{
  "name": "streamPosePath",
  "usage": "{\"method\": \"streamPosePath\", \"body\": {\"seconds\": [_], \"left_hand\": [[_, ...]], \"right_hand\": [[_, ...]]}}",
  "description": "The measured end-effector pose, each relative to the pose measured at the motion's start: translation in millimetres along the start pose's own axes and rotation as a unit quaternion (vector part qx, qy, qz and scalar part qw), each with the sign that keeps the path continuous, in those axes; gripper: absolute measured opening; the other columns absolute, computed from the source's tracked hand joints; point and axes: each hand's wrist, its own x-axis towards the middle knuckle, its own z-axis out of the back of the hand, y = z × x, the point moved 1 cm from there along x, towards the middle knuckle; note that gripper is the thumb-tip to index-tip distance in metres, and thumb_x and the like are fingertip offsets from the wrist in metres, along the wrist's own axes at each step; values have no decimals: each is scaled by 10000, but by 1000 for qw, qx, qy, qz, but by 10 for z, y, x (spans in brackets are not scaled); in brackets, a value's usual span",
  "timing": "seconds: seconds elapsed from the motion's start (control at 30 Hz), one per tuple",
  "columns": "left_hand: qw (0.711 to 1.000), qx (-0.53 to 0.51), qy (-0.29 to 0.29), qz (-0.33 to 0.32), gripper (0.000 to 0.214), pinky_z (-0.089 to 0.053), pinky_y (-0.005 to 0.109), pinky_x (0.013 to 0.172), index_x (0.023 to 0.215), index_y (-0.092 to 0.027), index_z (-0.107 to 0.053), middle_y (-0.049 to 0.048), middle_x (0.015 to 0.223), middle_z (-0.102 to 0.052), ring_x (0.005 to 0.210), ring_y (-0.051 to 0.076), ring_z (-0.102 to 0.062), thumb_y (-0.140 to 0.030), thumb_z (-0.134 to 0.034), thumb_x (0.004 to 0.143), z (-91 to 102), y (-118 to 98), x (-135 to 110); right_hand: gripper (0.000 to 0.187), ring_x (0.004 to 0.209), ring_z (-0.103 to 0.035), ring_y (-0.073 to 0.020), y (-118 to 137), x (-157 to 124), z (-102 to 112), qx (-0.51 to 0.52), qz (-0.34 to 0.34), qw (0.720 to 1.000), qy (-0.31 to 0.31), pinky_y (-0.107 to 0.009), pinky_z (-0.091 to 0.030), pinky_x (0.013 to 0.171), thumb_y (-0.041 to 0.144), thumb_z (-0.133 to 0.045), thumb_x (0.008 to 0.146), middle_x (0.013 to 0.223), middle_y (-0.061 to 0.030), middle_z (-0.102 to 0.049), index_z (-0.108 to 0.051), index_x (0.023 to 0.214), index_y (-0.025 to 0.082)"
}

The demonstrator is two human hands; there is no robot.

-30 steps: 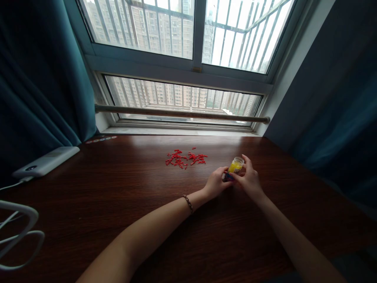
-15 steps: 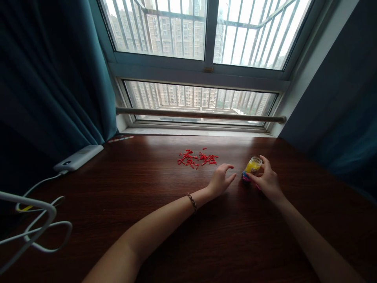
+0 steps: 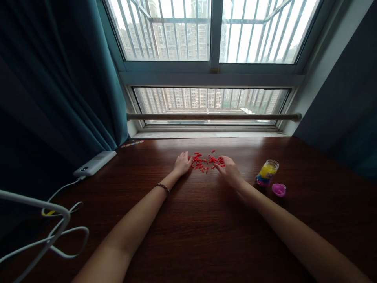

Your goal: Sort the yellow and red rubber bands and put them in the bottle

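Head view, looking down on a dark brown table (image 3: 188,224). Nearest, two bare forearms reaching forward, with a braided bracelet (image 3: 163,188) around the left wrist. At the left edge, loops of white cable (image 3: 35,198), with a bit of yellow among them. Farther off on the right, a small pink cap (image 3: 279,190), lying just beside a clear jar (image 3: 266,173). Uncovered at the mouth, yellow higher up, blue and pink towards the bottom; well apart from both hands. Opposite, on the left, a white power bank (image 3: 96,163) with a thin lead plugged into the near end.

Towards the middle of the far half of the table, small red pieces (image 3: 203,161) scattered in two loose clumps, plus one lone piece beyond. Along the left side of these, left hand (image 3: 183,163) laid open, fingers forward, thumb at the edge of the pieces. At the right side, right hand (image 3: 229,169) half curled, thumb and forefinger spread apart around the nearer edge of the right clump.

Beyond, a blue curtain (image 3: 97,86) on the left, a pale sill (image 3: 206,135), a horizontal rail (image 3: 212,116), then a window (image 3: 215,70), with bars and tall buildings (image 3: 203,96) outside.
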Motion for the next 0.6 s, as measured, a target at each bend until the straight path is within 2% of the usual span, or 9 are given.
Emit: {"method": "streamPosePath", "body": {"seconds": [0.1,0.17,0.27,0.33,0.4,0.47,0.53,0.6], "left_hand": [[998,-23,52,-31,543,-227,445,1026,1185,-86,-479,190,1308,-415,1247,301,-335,-484,-422,820,-51,-2,-16],[995,-37,75,-55,516,-232,413,1035,1188,-115,-494,154,1308,-429,1248,269,-344,-476,-394,834,-16,-48,-52],[979,-123,117,-114,453,-311,337,1006,1155,-190,-542,74,1237,-523,1185,207,-437,-473,-382,839,84,-162,-124],[947,-239,174,-130,448,-370,343,962,1086,-192,-597,67,1137,-599,1091,213,-522,-496,-398,824,141,-253,-178],[903,-357,220,-97,478,-412,373,919,1016,-154,-636,92,1034,-647,998,237,-579,-524,-420,803,179,-332,-223],[855,-458,241,-42,524,-439,405,882,988,-103,-641,132,967,-664,926,259,-612,-540,-426,795,194,-385,-252],[818,-527,229,0,549,-459,429,849,966,-64,-634,162,915,-670,861,269,-634,-542,-422,797,194,-400,-258],[809,-561,176,29,537,-478,440,813,916,-54,-632,167,867,-675,800,265,-648,-538,-438,789,185,-377,-242]], "right_hand": [[519,1221,-338,-266,-347,414,-343,-65,-59,995,37,-405,-279,1004,453,-397,851,1265,-165,-461,-439,1229,100],[506,1263,-282,-253,-528,577,-467,-83,-77,989,95,-416,-231,1027,444,-315,885,1328,-143,-404,-415,1265,124],[489,1257,-306,-252,-675,656,-553,-75,-67,986,136,-429,-219,1030,441,-274,898,1332,-121,-410,-454,1245,148],[477,1261,-306,-244,-708,651,-578,-61,-52,985,151,-420,-227,1031,442,-284,897,1334,-99,-414,-457,1248,169],[454,1265,-306,-223,-706,639,-588,-42,-33,985,165,-396,-236,1036,423,-300,897,1330,-78,-423,-456,1252,186],[431,1260,-320,-209,-673,631,-586,-18,-13,984,174,-375,-241,1041,398,-323,894,1319,-75,-438,-479,1234,183],[407,1246,-346,-200,-610,619,-580,11,8,984,177,-353,-248,1042,378,-349,887,1297,-73,-463,-521,1196,177],[372,1204,-407,-187,-524,599,-579,44,29,982,180,-321,-290,1020,366,-369,878,1246,-56,-518,-574,1136,192]]}}
